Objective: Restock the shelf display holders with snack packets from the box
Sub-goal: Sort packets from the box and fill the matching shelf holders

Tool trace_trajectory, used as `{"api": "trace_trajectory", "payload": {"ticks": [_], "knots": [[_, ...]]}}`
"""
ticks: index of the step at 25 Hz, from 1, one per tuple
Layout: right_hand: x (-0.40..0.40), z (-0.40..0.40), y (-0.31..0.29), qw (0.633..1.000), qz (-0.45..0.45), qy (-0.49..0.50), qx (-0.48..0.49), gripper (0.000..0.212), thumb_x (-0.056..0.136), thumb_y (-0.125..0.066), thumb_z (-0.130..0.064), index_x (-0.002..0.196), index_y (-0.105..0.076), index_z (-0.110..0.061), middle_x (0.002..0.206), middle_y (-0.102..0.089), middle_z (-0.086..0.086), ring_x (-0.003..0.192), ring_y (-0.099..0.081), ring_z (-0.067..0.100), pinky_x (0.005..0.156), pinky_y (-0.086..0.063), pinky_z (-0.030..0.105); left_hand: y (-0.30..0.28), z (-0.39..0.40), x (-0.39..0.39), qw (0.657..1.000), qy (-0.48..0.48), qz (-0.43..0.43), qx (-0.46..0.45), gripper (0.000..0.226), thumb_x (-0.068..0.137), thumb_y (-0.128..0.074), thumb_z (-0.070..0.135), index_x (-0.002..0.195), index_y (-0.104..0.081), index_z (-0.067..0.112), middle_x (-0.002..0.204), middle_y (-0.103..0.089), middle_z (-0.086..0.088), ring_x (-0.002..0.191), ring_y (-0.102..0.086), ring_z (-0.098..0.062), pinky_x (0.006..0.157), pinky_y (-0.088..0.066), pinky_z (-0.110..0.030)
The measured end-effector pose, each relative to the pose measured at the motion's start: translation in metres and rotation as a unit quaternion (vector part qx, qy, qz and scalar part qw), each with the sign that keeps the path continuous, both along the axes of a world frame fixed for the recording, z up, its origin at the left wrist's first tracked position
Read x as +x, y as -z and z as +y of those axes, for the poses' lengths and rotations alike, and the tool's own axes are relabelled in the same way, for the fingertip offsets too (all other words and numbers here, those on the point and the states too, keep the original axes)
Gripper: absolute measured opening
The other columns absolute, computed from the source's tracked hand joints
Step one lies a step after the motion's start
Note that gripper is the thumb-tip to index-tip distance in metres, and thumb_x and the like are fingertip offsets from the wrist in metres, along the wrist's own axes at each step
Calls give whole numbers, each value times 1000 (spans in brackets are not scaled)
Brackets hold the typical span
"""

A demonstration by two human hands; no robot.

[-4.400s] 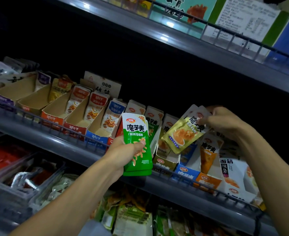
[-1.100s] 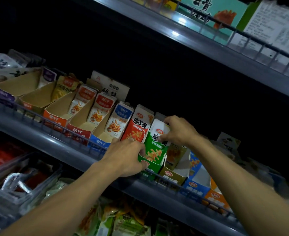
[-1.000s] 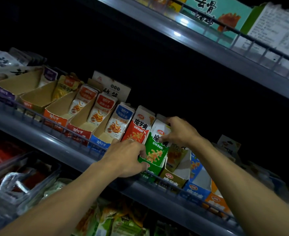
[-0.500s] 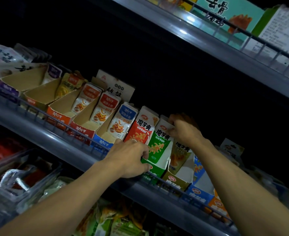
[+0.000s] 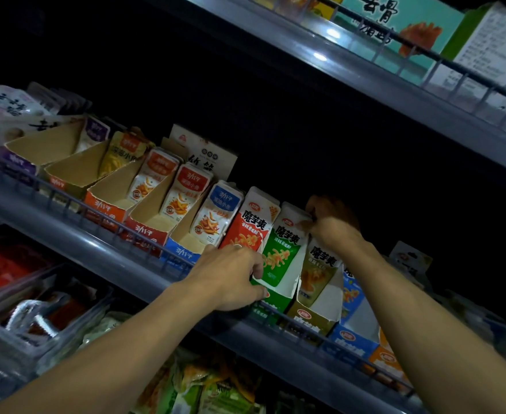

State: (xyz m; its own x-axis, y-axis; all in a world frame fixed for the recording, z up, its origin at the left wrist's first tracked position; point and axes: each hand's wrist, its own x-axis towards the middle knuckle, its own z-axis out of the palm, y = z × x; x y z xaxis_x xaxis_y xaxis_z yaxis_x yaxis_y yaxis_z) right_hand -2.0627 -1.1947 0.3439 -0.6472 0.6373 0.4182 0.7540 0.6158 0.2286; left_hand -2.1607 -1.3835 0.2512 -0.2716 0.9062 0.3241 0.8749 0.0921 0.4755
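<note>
A stack of green snack packets (image 5: 281, 252) stands upright in its green display holder (image 5: 275, 300) on the middle shelf. My left hand (image 5: 230, 276) grips the holder's front left edge, fingers curled over the lower part of the packets. My right hand (image 5: 329, 225) pinches the top right corner of the green packets from behind. A red packet stack (image 5: 253, 225) stands just left of them, an olive packet (image 5: 320, 270) in its holder just right. The supply box is not in view.
A row of slanted cardboard holders (image 5: 144, 201) with orange, red and blue packets runs to the left behind the wire shelf rail (image 5: 102, 222). Blue and orange holders (image 5: 353, 339) stand to the right. Boxes fill the upper shelf (image 5: 401, 28). Bagged goods lie on the lower shelf (image 5: 36, 309).
The green packets went from my left hand into the green holder. Over the last second my right hand slid up and back to their top corner, pushing them upright; my left hand stayed on the holder.
</note>
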Motion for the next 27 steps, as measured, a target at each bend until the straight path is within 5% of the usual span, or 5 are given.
{"api": "trace_trajectory", "payload": {"ticks": [6, 12, 20, 24, 27], "knots": [[4, -7, -1, 995, 81, -47, -36, 44, 85, -71, -43, 119, -58, -19, 121, -60, 4, 110, -57, 24, 89, -49, 37, -9, -3, -2, 998, -3, -35, 49, 25, 86, -68, 42, 105, -65, 26, 111, -65, 5, 107, -59, -16, 98, -47, -40], [-14, -68, 0, 979, 109, -166, -38, 28, 85, -70, -40, 104, -63, -20, 96, -61, -5, 88, -58, 14, 72, -50, 31, -16, -42, -17, 998, -12, -34, 51, 14, 86, -70, 39, 91, -64, 27, 86, -61, 13, 84, -59, -9, 79, -51, -32], [-100, -199, 51, 929, 9, -353, -113, 22, 82, -71, -39, 90, -62, -20, 85, -60, -5, 81, -57, 16, 70, -50, 37, 28, -182, -69, 987, -142, 23, -66, 19, 82, -66, 47, 82, -53, 33, 78, -54, 16, 82, -56, -13, 65, -42, -30], [-155, -275, 91, 883, -38, -438, -167, 26, 85, -70, -41, 98, -63, -19, 95, -64, -4, 88, -60, 16, 75, -51, 38, 63, -281, -88, 964, -226, 20, -136, 23, 82, -64, 48, 75, -47, 35, 78, -52, 14, 82, -55, -17, 71, -48, -34], [-197, -337, 119, 848, -66, -492, -187, 26, 83, -69, -38, 98, -64, -18, 97, -64, -1, 91, -60, 19, 78, -50, 40, 92, -350, -96, 941, -302, 11, -153, 22, 83, -62, 51, 90, -57, 31, 91, -59, 12, 91, -58, -17, 77, -51, -33]]}}
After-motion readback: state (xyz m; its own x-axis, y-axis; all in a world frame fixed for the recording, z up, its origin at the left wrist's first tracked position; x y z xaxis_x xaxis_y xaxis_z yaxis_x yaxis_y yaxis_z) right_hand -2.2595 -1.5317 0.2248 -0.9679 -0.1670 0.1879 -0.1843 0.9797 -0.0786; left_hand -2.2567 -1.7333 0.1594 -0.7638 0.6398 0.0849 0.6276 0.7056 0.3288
